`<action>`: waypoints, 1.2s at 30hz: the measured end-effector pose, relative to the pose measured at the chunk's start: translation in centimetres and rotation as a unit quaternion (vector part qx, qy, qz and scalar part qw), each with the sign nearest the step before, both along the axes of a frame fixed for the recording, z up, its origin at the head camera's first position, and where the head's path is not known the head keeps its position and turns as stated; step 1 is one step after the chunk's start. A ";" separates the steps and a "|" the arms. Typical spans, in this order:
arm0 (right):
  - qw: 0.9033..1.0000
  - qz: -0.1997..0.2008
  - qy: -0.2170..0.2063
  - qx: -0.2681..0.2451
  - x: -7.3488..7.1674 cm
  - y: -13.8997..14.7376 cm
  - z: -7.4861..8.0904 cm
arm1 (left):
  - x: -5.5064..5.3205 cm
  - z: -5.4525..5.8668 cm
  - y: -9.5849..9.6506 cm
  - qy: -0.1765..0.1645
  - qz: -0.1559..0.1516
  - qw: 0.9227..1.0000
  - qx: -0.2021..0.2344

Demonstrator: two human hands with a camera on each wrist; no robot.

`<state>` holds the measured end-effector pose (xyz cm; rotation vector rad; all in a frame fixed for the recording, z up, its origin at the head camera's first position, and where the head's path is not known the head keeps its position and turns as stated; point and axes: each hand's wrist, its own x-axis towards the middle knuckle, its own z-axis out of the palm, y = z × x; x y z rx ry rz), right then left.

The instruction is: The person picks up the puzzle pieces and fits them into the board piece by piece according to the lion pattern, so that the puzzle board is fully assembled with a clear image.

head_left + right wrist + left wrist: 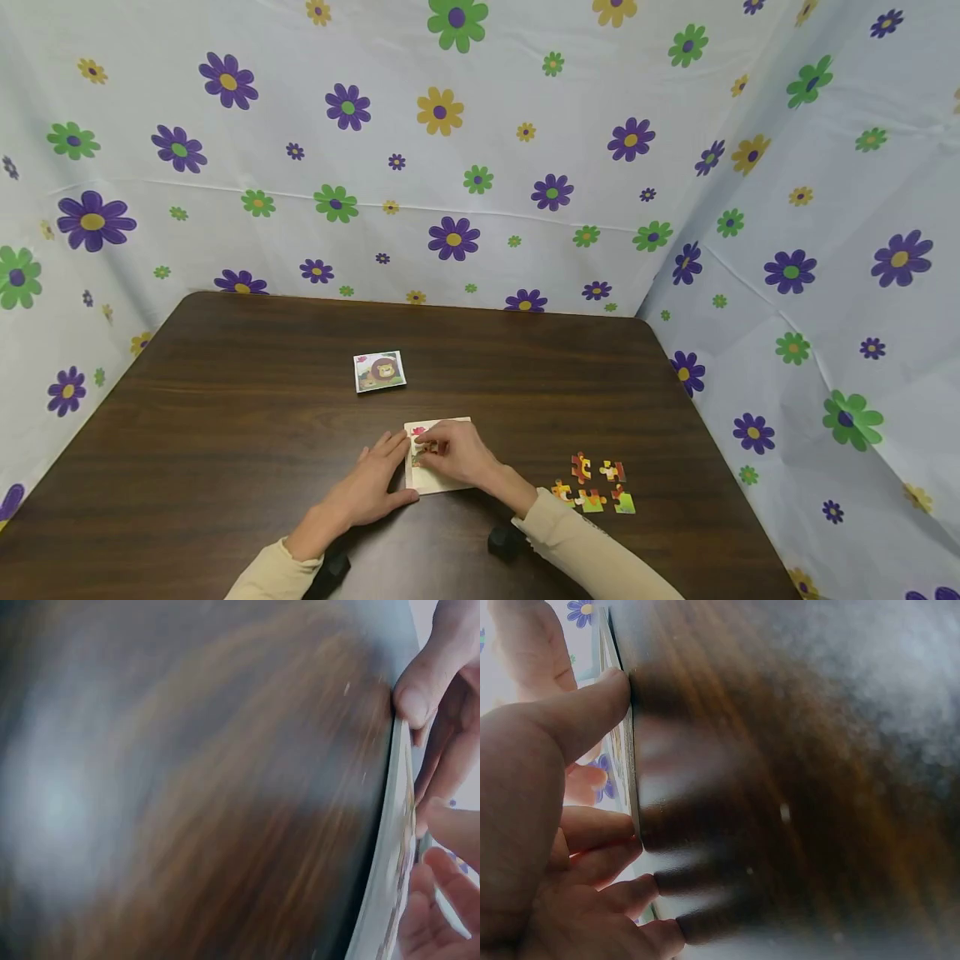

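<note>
In the head view, a pale square puzzle board [442,483] with a pink and green picture at its left side lies flat on the table. My left hand [371,483] rests along the board's left edge with extended fingers, its thumb at the near corner. In the left wrist view, the left thumb [600,705] touches the board's edge and the other fingertips rest on the table. Over the board, my right hand [459,454] pinches a small, dark reddish puzzle piece [431,447], mostly hidden by the fingers. The right fingers [427,900] appear above the board in the right wrist view.
Several loose orange, red and green puzzle pieces [591,501] lie on the brown table [480,342] to the right. A square lion picture card [380,372] lies beyond the board. A flowered curtain [495,125] stands behind and beside the table.
</note>
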<state>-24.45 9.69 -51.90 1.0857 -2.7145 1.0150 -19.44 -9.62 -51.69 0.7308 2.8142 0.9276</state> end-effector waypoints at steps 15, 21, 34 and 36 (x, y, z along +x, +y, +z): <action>0.999 -0.004 0.008 -0.031 0.4 -0.5 -1.6 | 0.5 -0.5 -0.2 -0.016 0.006 1.000 0.003; 0.998 -0.003 0.045 -0.034 0.9 -0.5 -1.8 | 0.7 -0.4 -0.2 -0.021 0.008 1.000 0.003; 0.995 0.004 0.092 -0.046 0.4 0.0 -2.1 | 0.4 -0.4 0.0 -0.012 0.005 1.000 0.010; 0.994 0.007 0.100 -0.043 0.2 0.0 -2.1 | 0.3 -0.4 0.0 -0.010 0.005 1.000 0.012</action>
